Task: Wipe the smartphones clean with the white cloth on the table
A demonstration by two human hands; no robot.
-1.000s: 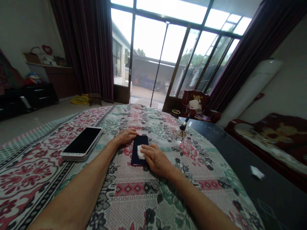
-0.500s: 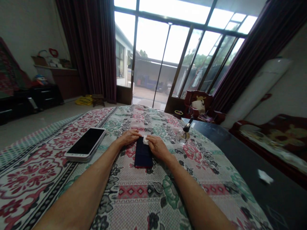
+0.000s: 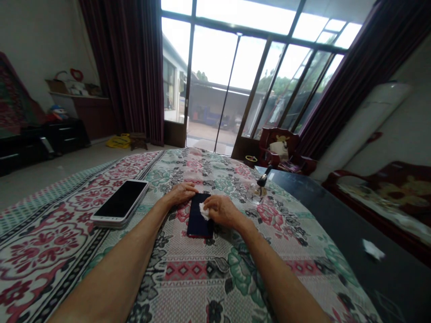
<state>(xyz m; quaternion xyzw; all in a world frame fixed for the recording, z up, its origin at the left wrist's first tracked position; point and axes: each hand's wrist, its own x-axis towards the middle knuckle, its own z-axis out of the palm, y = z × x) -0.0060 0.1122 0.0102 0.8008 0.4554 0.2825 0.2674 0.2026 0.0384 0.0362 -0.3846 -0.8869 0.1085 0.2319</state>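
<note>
A dark smartphone (image 3: 197, 224) with a reddish edge lies flat on the patterned tablecloth. My left hand (image 3: 182, 193) rests at its upper left corner, fingers bent against that edge and holding it there. A crumpled white tissue (image 3: 203, 211) is pinched in my right hand (image 3: 222, 210) and pressed on the middle of the screen. The right fingertips partly cover the tissue, and the hand hides some of the phone's right side. To the left lies a larger white tablet-like device (image 3: 123, 199) with a black screen, apparently stacked on another flat piece.
The floral tablecloth (image 3: 188, 291) covers most of the table. A clear glass-like object with a black-handled brush (image 3: 263, 177) stands to the right. Another white tissue (image 3: 373, 249) lies on the dark tabletop (image 3: 340, 237). Beyond are a wooden chair (image 3: 279, 139) and glass doors.
My right hand has drawn the tissue from the phone's top edge down toward the middle of the screen. My left hand stays almost in place at the corner.
</note>
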